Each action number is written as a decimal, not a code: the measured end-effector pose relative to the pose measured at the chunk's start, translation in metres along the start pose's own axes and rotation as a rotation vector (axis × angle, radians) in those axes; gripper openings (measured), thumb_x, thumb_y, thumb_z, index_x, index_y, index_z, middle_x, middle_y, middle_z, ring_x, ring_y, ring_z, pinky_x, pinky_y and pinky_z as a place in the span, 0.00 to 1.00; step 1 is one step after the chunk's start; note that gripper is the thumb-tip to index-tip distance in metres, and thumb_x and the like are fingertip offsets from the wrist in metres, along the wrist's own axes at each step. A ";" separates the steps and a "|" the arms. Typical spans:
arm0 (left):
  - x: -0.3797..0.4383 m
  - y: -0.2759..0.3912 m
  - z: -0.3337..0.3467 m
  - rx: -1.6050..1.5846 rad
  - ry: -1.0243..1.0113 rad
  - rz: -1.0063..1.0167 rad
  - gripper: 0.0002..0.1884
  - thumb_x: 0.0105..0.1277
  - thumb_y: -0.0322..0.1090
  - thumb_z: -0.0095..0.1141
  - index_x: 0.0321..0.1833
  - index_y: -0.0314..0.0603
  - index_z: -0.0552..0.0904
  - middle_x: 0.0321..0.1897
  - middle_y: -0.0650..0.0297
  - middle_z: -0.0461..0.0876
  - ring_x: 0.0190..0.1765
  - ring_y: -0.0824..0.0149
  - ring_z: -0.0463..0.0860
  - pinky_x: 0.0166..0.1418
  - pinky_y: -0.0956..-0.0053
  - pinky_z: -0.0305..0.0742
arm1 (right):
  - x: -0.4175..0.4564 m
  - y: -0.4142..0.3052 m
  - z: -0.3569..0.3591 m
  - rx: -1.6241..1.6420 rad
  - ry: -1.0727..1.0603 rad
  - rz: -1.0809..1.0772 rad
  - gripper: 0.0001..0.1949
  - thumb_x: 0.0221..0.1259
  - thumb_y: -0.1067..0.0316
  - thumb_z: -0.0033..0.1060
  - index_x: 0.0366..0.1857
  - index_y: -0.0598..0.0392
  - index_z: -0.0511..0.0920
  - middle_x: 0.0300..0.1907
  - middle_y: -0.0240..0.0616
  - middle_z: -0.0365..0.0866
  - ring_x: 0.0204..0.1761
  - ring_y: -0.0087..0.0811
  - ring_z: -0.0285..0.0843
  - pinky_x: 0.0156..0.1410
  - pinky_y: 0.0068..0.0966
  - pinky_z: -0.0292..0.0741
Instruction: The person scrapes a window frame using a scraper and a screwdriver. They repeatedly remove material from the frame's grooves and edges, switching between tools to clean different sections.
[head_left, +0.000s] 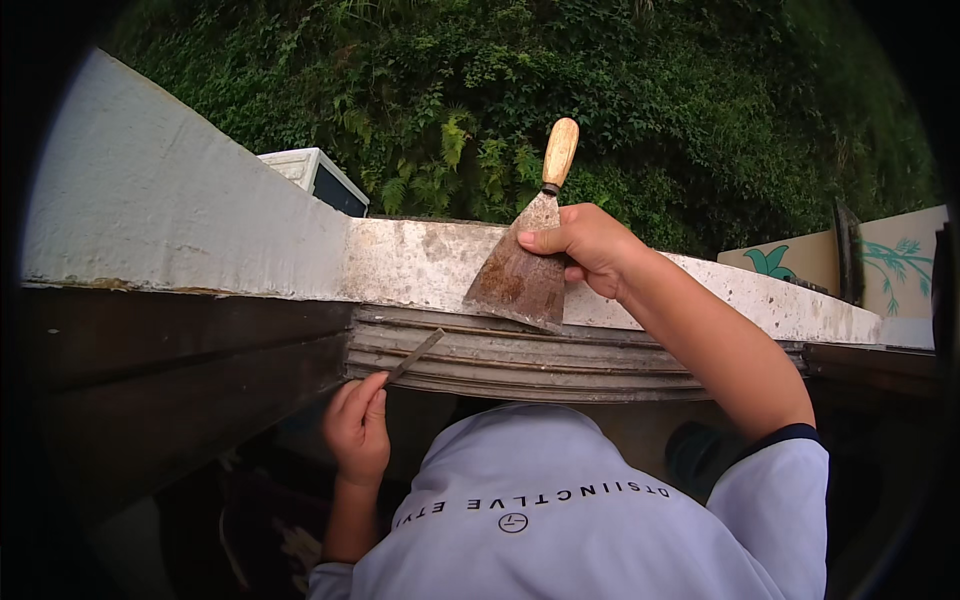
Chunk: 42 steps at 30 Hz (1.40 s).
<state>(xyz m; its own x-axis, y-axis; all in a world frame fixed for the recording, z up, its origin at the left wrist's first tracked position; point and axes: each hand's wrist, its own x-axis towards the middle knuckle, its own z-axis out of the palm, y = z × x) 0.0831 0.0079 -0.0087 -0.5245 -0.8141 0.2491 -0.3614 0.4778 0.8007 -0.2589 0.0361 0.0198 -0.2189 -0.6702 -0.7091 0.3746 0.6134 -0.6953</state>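
My right hand (592, 244) grips a putty knife (517, 277) by its wide, rust-stained metal blade. The wooden handle points up and away from me, and the blade's broad edge lies over the border of the pale window sill (405, 259) and the sliding-window track (480, 356). Between the thumb and fingers of my left hand (364, 427) is a thin, narrow metal strip (416, 355), whose far end reaches over the left part of the track. The tool's exact kind cannot be told.
A white wall (172, 187) rises at the left above a dark window frame (187, 360). Beyond the sill stand a white box-shaped unit (300, 166) and dense green plants (465, 90). A wall painted with green leaves (900, 262) is at the far right.
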 end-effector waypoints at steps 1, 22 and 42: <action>0.000 -0.001 0.000 0.006 0.003 0.004 0.09 0.67 0.20 0.59 0.48 0.32 0.85 0.33 0.57 0.82 0.32 0.65 0.79 0.37 0.75 0.73 | 0.001 -0.006 -0.004 0.030 0.019 -0.019 0.06 0.63 0.67 0.70 0.36 0.52 0.81 0.29 0.28 0.82 0.25 0.16 0.72 0.22 0.16 0.57; 0.027 0.046 0.010 -0.195 0.014 0.074 0.13 0.69 0.20 0.53 0.53 0.36 0.85 0.29 0.64 0.71 0.26 0.73 0.70 0.30 0.77 0.67 | -0.055 0.002 0.025 -0.652 0.568 -1.296 0.09 0.66 0.68 0.66 0.46 0.58 0.83 0.34 0.37 0.87 0.35 0.33 0.85 0.40 0.26 0.79; 0.087 0.096 0.065 0.062 0.177 0.614 0.16 0.49 0.26 0.67 0.43 0.40 0.84 0.33 0.60 0.76 0.35 0.56 0.78 0.39 0.66 0.75 | -0.109 0.057 0.066 -0.641 0.631 -1.490 0.24 0.56 0.78 0.56 0.60 0.51 0.77 0.48 0.42 0.83 0.49 0.42 0.82 0.47 0.31 0.82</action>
<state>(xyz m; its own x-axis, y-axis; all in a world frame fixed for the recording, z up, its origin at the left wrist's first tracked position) -0.0472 0.0037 0.0545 -0.5164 -0.4257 0.7430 -0.0820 0.8883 0.4520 -0.1544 0.1167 0.0654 -0.3622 -0.6108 0.7041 -0.8104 -0.1669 -0.5616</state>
